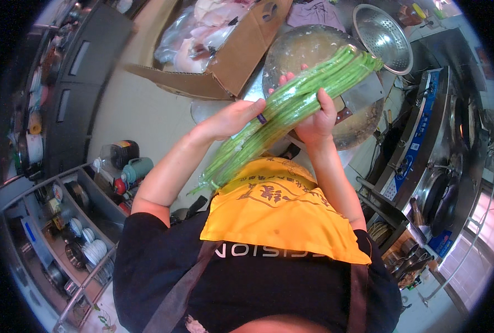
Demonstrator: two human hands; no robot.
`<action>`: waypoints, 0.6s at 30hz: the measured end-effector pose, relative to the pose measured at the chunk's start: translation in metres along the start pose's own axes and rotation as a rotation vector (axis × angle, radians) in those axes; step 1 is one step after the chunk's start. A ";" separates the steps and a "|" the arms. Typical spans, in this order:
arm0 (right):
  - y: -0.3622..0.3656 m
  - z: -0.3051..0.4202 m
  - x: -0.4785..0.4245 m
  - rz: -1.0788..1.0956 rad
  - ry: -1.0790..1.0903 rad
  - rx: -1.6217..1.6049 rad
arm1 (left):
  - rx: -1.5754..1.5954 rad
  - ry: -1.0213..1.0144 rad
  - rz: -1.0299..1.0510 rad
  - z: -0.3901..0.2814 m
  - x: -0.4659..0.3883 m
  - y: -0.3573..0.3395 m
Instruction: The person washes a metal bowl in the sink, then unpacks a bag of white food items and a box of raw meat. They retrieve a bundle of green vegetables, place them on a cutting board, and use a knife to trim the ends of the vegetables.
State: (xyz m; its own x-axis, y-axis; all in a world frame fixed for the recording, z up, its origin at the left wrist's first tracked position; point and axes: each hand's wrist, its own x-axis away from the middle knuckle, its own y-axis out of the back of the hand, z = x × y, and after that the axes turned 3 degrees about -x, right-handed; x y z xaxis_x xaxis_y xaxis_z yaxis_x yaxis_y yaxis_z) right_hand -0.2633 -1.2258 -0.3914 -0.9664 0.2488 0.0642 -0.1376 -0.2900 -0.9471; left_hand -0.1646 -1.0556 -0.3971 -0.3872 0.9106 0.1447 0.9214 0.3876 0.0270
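A long bundle of green yardlong beans (296, 104), partly wrapped in clear plastic film, lies slantwise across both my hands. My left hand (238, 116) grips it from the left, thumb on top near a dark purple band (262, 119) and fingertips showing past the far side. On the right, my right hand (319, 116) cradles the bundle from beneath with its thumb up along the edge. Below the beans is a round wooden chopping block (296, 50). A cleaver (361, 98) rests on the block, its blade partly hidden by the beans.
An open cardboard box (242, 58) holds plastic-bagged raw meat (205, 33) beyond my left hand. A steel colander (382, 39) and a purple cloth (315, 14) sit past the block. At right runs a stove (421, 125); at lower left, a shelf rack (72, 179) holds bowls.
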 end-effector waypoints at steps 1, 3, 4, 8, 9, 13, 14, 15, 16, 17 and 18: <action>0.001 0.001 0.002 -0.045 0.003 -0.003 | -0.124 -0.077 -0.033 0.013 0.000 0.002; 0.004 0.002 0.004 -0.132 0.008 -0.007 | -0.264 -0.117 -0.091 0.022 0.007 0.004; 0.008 0.007 0.005 -0.158 0.016 -0.031 | -0.279 -0.081 -0.116 0.019 0.013 0.005; 0.016 0.021 0.007 -0.173 -0.004 -0.066 | -0.575 -0.228 -0.207 0.009 0.039 0.004; 0.017 0.022 0.008 -0.196 -0.005 -0.060 | -0.608 -0.299 -0.225 0.006 0.045 0.005; 0.023 0.023 0.010 -0.300 -0.020 0.000 | -0.633 -0.444 -0.211 -0.008 0.073 0.000; 0.025 0.024 0.010 -0.329 -0.025 0.024 | -0.611 -0.445 -0.186 -0.012 0.081 -0.003; 0.026 0.023 0.009 -0.336 -0.019 0.091 | -0.522 -0.438 -0.186 -0.016 0.089 -0.007; 0.027 0.023 0.008 -0.342 -0.011 0.156 | -0.434 -0.431 -0.183 -0.020 0.097 -0.011; 0.029 0.023 0.006 -0.348 -0.004 0.222 | -0.346 -0.425 -0.181 -0.025 0.104 -0.015; 0.032 0.026 0.003 -0.403 0.034 0.223 | -0.269 -0.416 -0.195 -0.032 0.113 -0.015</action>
State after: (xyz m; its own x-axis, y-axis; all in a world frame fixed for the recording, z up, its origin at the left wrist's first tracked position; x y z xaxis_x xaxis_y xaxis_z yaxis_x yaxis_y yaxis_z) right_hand -0.2759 -1.2581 -0.4137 -0.8190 0.4118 0.3997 -0.5480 -0.3545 -0.7576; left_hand -0.2209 -0.9629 -0.3496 -0.4816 0.8265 -0.2916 0.7854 0.5546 0.2748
